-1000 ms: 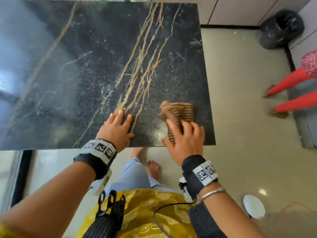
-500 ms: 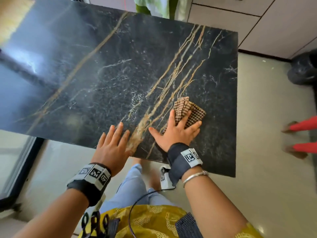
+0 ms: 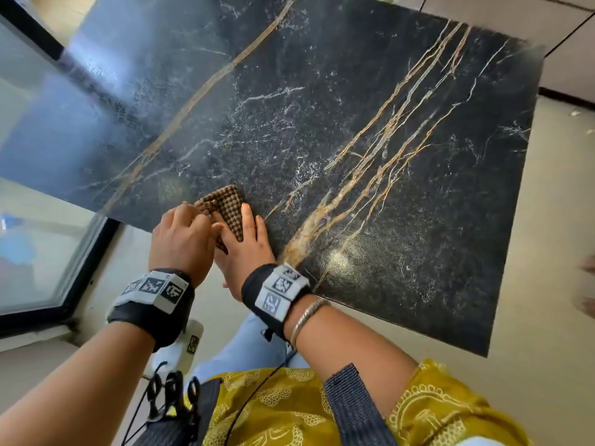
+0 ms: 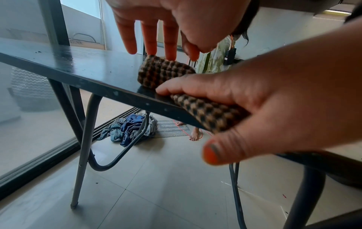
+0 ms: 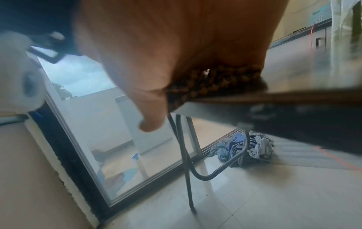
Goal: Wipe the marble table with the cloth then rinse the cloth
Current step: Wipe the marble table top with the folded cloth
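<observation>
While the right hand (image 3: 243,244) flattens the cloth (image 3: 223,204), left fingers (image 4: 150,38) hover.

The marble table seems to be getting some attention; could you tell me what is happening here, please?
A person is wiping the black marble table with a brown checked cloth. The right hand presses the cloth flat at the table's near edge, part of it hanging over that edge. The left hand hovers just over the cloth, fingers pointing down at it. No rinsing has begun; no sink or water is in view.
</observation>
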A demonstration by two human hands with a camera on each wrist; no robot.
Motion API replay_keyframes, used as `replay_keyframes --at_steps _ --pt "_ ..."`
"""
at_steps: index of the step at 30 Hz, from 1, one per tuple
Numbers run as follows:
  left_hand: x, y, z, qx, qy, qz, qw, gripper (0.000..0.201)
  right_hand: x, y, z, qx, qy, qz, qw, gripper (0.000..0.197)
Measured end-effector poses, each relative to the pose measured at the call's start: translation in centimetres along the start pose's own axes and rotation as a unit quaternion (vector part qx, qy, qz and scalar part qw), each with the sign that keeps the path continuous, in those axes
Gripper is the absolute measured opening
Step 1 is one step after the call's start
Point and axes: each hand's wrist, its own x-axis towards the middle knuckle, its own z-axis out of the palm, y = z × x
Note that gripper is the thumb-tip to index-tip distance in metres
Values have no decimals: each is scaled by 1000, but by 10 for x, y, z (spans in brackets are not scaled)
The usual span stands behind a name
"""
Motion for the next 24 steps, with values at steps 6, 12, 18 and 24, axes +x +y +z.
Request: replay_keyframes --at_steps 6,12,18,24 --pt "1 4 10 -30 30 30 999 48 -55 15 22 39 -48 38 997 60" --pt "5 27 14 -67 57 72 994 49 -137 64 34 32 -1 83 996 36" --pt "15 53 10 -68 60 126 988 53 -243 115 52 189 -13 279 941 59" --pt "26 98 -3 -54 48 223 972 45 -305 151 52 248 34 428 868 66"
